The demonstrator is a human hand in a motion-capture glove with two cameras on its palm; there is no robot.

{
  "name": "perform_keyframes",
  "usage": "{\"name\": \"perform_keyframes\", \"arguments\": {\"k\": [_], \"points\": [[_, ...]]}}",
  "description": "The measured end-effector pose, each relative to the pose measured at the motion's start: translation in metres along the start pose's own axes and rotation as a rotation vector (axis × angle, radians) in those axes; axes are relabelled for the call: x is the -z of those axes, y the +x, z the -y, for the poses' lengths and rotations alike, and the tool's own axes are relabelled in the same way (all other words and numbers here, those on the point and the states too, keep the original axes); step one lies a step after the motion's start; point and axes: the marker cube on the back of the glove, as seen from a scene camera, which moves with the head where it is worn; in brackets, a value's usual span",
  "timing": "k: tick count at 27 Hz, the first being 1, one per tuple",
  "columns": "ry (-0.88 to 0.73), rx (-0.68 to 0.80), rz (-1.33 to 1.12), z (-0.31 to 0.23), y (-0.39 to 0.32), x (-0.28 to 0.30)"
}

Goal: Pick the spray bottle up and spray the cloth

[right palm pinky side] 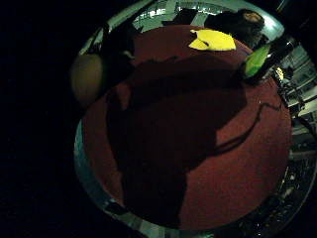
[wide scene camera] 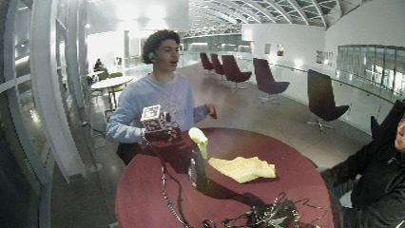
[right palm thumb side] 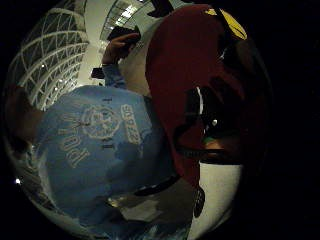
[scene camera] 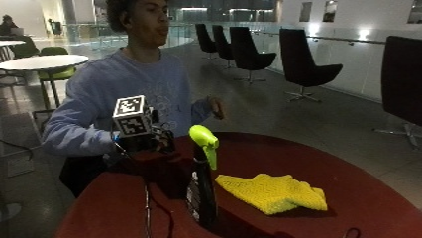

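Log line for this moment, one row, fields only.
phase: pre-grasp | right hand: above table edge, empty | spray bottle: upright on table, untouched | cloth: flat beside bottle, unsprayed

the person wore a light blue sweatshirt (scene camera: 125, 94) with a pale printed crest and lettering on the chest, and a black glove on the right hand (scene camera: 141, 143)

- One spray bottle (scene camera: 203, 183), dark with a lime-green head, centre frame.
- One yellow cloth (scene camera: 274, 192), lower right.
- One round red table (scene camera: 369, 198).
- One gloved right hand (scene camera: 141, 143), centre left.
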Motion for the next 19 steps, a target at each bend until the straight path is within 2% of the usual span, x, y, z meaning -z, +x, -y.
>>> {"name": "perform_keyframes", "arguments": {"k": [19], "points": [[0.009,0.0,-0.013,0.0031,-0.0004,0.0011]]}}
